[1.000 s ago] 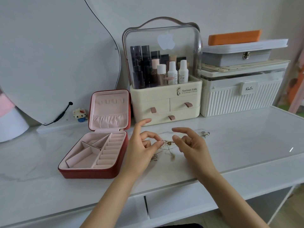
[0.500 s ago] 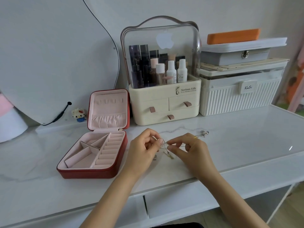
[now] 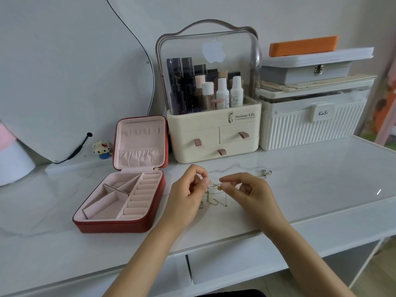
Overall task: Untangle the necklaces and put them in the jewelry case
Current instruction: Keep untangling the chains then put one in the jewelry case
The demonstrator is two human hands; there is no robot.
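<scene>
Necklaces (image 3: 215, 190) now pinched, lifted between hands.

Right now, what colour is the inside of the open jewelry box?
Pale pink lining inside the jewelry case, red outside; head view.

head cam | looks forward-down (wide-angle) | close over table (image 3: 321, 189) edge

Jewelry case (image 3: 111, 225): red shell, pale pink lining. Necklaces (image 3: 215, 195): gold and silver. Table (image 3: 310, 189): white, grey-veined marble pattern.
</scene>
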